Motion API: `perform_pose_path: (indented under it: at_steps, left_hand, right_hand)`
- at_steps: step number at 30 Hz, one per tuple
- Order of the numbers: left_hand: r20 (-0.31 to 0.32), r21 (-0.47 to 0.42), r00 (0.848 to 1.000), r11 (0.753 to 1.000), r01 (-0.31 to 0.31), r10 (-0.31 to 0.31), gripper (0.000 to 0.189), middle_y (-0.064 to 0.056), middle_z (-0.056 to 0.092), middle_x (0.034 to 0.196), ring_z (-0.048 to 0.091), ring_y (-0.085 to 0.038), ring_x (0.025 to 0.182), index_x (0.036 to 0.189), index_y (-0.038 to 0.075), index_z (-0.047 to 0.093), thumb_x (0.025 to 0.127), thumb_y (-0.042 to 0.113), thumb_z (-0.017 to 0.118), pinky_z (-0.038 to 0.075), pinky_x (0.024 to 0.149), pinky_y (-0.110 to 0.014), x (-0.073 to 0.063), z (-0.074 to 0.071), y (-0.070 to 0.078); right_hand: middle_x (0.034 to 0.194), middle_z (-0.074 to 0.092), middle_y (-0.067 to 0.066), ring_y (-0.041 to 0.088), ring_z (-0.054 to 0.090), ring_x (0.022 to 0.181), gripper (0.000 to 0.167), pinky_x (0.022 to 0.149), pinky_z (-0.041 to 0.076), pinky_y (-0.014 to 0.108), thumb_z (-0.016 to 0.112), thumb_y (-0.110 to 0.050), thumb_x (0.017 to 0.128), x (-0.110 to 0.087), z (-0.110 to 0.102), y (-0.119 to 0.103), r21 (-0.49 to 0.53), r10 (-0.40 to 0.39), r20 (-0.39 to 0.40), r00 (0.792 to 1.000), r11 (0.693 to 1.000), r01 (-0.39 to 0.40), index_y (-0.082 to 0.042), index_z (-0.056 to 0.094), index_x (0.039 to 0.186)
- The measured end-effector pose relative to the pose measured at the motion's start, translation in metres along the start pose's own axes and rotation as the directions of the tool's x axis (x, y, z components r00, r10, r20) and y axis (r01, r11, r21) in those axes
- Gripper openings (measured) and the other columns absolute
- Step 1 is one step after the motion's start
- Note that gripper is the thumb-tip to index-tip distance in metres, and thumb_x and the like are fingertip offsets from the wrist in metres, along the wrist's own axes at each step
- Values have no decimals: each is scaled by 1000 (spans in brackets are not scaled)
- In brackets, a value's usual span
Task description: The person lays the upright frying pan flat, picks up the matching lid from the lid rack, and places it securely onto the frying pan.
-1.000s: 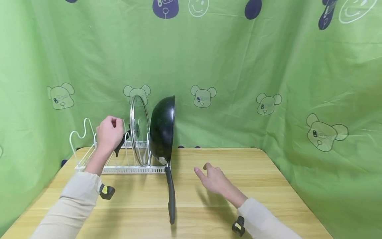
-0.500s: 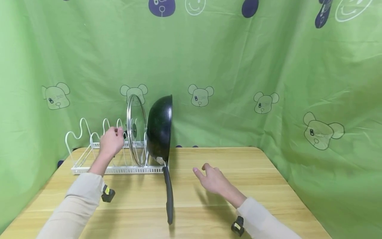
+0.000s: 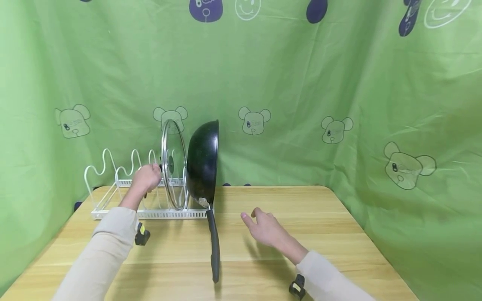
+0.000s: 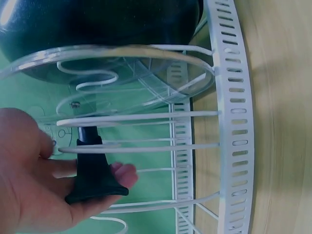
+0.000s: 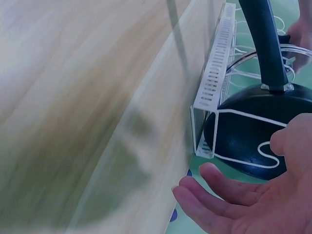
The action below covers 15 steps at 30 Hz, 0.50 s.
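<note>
A glass pot lid (image 3: 164,159) with a metal rim stands on edge in a white wire pan rack (image 3: 162,214). My left hand (image 3: 147,179) is at its left face. In the left wrist view, my fingers curl round the lid's flared black handle (image 4: 92,175), fingertips showing beyond it. To the lid's right a black wok (image 3: 203,163) stands on its side in the rack, its long handle (image 3: 214,251) pointing toward me over the table. My right hand (image 3: 267,230) hovers to the right of the wok, fingers loosely bent and holding nothing.
Wire dividers (image 3: 105,167) of the rack rise to the left of my left hand. The wooden table (image 3: 312,217) runs to a green patterned curtain (image 3: 282,75) at the back and sides. The wok handle juts out between my two arms.
My left hand has come down and to the right, from above the rack onto the lid's handle. The right hand, lid and wok have barely moved.
</note>
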<state>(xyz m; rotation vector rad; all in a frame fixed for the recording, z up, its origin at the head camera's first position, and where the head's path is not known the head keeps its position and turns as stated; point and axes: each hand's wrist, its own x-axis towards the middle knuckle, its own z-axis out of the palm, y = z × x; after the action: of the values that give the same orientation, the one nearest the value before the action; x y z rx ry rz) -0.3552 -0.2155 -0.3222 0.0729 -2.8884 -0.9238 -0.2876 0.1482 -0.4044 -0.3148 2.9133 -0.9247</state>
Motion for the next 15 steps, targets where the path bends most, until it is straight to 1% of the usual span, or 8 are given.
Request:
perform_pose_path:
  at_steps: [1,2,3,5,8,11,13,15]
  left_hand:
    - [18,-6,1000,1000,7,-7,65,-23,65,81,67,-36,74,142,-14,42,109,31,9,57,74,-47,1,-1,-1]
    - [35,-20,999,1000,16,-15,64,-16,61,70,64,-30,63,144,-14,40,108,30,11,55,65,-42,3,-1,-2]
    - [50,-38,998,999,25,-24,62,-12,58,65,62,-26,57,145,-13,38,108,29,12,53,58,-38,4,-1,-3]
    - [74,-78,997,996,39,-33,61,-8,56,62,59,-21,53,147,-13,35,107,28,15,51,53,-33,5,-2,-4]
    - [88,-123,995,991,60,-50,61,-10,54,69,59,-21,55,148,-13,34,106,27,17,54,53,-33,8,-2,-5]
    - [102,-147,992,986,84,-70,61,-14,55,75,62,-23,58,148,-14,32,106,29,18,59,57,-35,9,-1,-6]
    - [125,-161,988,980,115,-95,64,-18,57,78,64,-24,58,147,-16,33,107,32,17,60,58,-37,11,0,-7]
    - [160,-190,979,969,159,-130,68,-22,60,81,66,-25,58,143,-18,36,107,37,17,61,60,-38,12,0,-9]
  right_hand:
    - [72,61,6,19,59,61,73,64,53,36,40,-56,105,0,2,-1,5,-5,5,1000,1000,5,9,50,134]
    - [73,61,6,18,59,62,73,63,52,35,40,-57,105,0,3,-2,11,-11,7,1000,1000,11,9,51,133]
    - [73,61,6,19,59,62,73,62,51,35,39,-57,105,0,5,-3,17,-15,10,1000,1000,15,9,52,132]
    - [74,61,7,19,59,63,72,61,51,35,39,-56,105,1,8,-5,18,-21,9,1000,1000,20,9,53,131]
    - [75,61,6,19,58,65,70,63,50,35,39,-57,105,2,13,-7,11,-25,3,1000,1000,25,8,54,129]
    - [73,59,5,18,56,63,69,60,48,34,39,-57,105,3,18,-10,12,-25,2,1000,1000,25,7,55,128]
    - [69,57,5,18,53,58,70,56,47,33,39,-57,105,3,20,-13,24,-24,10,1000,999,24,7,54,128]
    - [67,56,5,17,51,54,70,53,45,33,39,-57,105,2,22,-16,40,-27,17,999,999,27,8,54,128]
